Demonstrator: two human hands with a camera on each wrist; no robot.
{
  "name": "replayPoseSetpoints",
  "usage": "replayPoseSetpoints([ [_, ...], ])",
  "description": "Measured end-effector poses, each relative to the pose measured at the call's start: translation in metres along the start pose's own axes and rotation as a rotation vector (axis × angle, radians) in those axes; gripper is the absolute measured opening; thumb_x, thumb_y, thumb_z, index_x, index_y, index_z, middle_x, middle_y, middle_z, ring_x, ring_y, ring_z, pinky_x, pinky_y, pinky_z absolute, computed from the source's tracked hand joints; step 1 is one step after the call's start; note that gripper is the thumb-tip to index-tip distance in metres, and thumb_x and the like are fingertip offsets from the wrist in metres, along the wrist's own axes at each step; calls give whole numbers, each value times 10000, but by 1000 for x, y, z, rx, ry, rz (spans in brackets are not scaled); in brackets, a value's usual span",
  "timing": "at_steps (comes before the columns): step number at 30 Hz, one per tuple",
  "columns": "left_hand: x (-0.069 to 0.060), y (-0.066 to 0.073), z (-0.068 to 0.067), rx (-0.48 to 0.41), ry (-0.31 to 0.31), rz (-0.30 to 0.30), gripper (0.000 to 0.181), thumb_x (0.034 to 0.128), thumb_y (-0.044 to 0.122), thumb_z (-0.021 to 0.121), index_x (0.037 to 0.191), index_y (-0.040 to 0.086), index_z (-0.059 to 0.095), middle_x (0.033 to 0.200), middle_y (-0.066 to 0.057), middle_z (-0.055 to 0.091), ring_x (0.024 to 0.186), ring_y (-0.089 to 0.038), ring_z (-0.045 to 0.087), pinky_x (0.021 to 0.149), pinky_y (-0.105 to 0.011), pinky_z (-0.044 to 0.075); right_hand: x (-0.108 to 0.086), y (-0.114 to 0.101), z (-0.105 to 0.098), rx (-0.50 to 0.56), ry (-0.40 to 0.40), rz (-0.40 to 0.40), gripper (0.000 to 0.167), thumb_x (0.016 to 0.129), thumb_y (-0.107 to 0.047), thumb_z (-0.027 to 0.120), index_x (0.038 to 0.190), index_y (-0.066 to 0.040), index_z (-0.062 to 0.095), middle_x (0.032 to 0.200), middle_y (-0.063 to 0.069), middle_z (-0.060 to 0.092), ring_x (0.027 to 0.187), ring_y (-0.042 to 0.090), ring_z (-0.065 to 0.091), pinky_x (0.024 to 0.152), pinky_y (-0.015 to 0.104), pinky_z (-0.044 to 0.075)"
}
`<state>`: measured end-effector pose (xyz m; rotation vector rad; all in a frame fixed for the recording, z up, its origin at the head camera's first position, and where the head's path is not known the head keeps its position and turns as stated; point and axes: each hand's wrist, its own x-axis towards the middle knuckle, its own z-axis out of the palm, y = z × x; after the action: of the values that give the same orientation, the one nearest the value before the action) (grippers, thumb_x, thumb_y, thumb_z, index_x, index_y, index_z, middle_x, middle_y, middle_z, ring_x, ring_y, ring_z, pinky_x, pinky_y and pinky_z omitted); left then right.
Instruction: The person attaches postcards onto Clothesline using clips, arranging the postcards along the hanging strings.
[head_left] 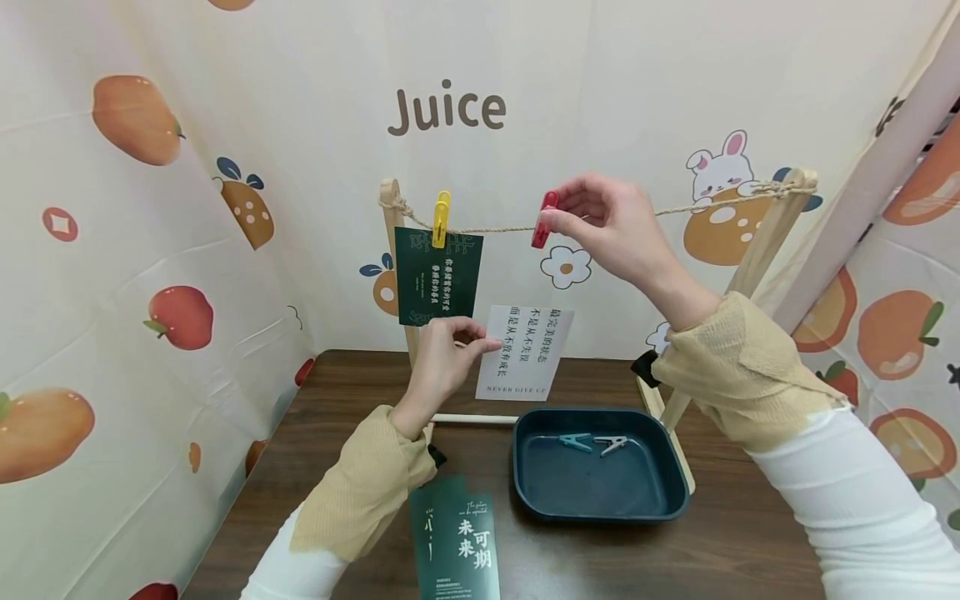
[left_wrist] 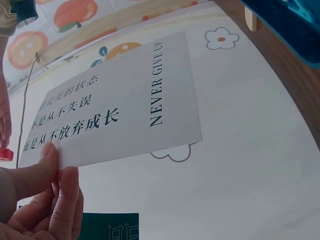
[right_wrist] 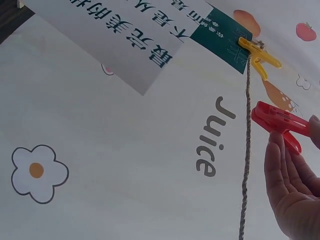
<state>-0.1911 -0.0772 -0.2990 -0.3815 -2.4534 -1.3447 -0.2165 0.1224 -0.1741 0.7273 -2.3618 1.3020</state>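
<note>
Between thumb and fingers, my left hand (head_left: pixel 444 360) pinches the left edge of a white card (head_left: pixel 534 346) printed "NEVER GIVE UP". The card hangs below the rope (head_left: pixel 495 229), apart from it. My right hand (head_left: pixel 611 221) pinches a red clothespin (head_left: pixel 544 220) by its handles; in the right wrist view the red clothespin (right_wrist: pixel 280 120) is beside the rope (right_wrist: pixel 247 150). Left of it, a yellow clothespin (head_left: pixel 441 220) fastens a dark green card (head_left: pixel 438 279) to the rope.
A dark blue tray (head_left: pixel 600 510) on the table holds a blue clothespin (head_left: pixel 576 442) and a white clothespin (head_left: pixel 611 445). Another green card (head_left: pixel 457 542) lies at the table's front. Wooden posts, including the right one (head_left: pixel 772 237), hold up the rope.
</note>
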Motion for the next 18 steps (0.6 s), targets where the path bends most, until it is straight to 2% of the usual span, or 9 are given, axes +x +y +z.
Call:
replayPoseSetpoints([
  [4, 4, 2, 0, 6, 12, -6, 113, 719, 128, 732, 737, 39, 665, 711, -35, 623, 637, -135, 551, 573, -226, 477, 2, -2, 0, 7, 0, 6, 258, 818, -199, 645, 989, -14, 586, 890, 81, 618, 750, 111, 595, 702, 219, 434],
  [12, 12, 7, -4, -40, 18, -33, 120, 722, 128, 728, 731, 35, 654, 685, -42, 608, 582, -139, 570, 538, -229, 472, 9, -6, 0, 3, -2, 14, 259, 818, -204, 644, 992, -21, 586, 886, 76, 618, 769, 143, 598, 724, 232, 440],
  [18, 19, 11, -8, -37, 26, -9, 122, 735, 136, 720, 746, 30, 660, 681, -47, 609, 584, -145, 582, 536, -235, 462, 14, -7, -1, 7, 9, 19, 253, 817, -198, 647, 984, -19, 585, 879, 73, 616, 749, 120, 592, 713, 229, 453],
])
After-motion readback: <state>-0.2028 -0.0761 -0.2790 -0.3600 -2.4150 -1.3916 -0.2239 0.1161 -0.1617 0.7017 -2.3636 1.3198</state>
